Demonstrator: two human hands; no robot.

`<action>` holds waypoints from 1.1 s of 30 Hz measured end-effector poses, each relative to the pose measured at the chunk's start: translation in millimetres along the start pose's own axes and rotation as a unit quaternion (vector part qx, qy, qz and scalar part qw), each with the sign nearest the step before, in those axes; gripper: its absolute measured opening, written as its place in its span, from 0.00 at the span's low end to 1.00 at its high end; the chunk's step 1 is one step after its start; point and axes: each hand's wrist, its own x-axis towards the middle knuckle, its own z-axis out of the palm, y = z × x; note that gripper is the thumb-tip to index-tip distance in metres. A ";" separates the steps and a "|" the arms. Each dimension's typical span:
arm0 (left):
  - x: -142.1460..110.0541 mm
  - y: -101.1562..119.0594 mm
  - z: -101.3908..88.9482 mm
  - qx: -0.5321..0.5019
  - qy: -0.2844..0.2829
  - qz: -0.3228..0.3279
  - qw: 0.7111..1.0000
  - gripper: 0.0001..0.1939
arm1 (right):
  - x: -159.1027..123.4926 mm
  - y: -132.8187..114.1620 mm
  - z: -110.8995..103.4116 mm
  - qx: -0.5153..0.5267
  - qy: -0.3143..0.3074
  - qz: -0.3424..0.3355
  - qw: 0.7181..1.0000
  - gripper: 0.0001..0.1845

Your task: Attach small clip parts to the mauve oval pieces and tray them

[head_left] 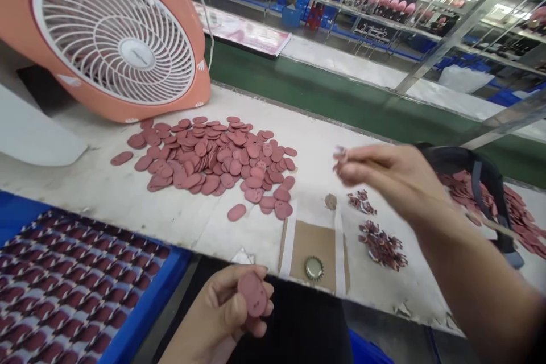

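Low in front of me, my left hand [232, 307] grips a dull-red oval disc [252, 294] between thumb and fingers. Tiny dark holes show on the disc's face. My right hand [388, 176], blurred by motion, is raised over the table's right part with its fingers pinched. At its fingertips is a small dark-and-pale piece [339, 157], too blurred to name. A thin wooden stick [396, 181] runs across the same hand. Beneath that hand lie a small cluster [362, 202] and a larger pile of small reddish-brown pieces [383, 245].
A big heap of red oval discs [213, 153] covers the table's middle, below an orange fan [200, 85]. A bottle cap [314, 268] sits on taped cardboard [315, 236]. At left is a blue tray [145, 301] of parts; more discs [520, 219] lie right beside a black band [482, 182].
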 end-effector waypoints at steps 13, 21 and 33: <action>-38.4 -29.4 -13.1 0.008 -0.075 -0.041 0.996 0.20 | -127.3 -71.4 79.0 0.168 -0.171 0.001 0.971 0.07; -42.0 -31.8 -16.5 0.012 -0.090 -0.038 0.995 0.18 | -130.8 -77.1 82.5 0.111 -0.140 -0.012 0.984 0.04; -38.6 -31.3 -18.3 -0.006 -0.098 -0.069 0.993 0.16 | -127.3 -77.8 84.3 0.081 -0.163 -0.052 0.982 0.10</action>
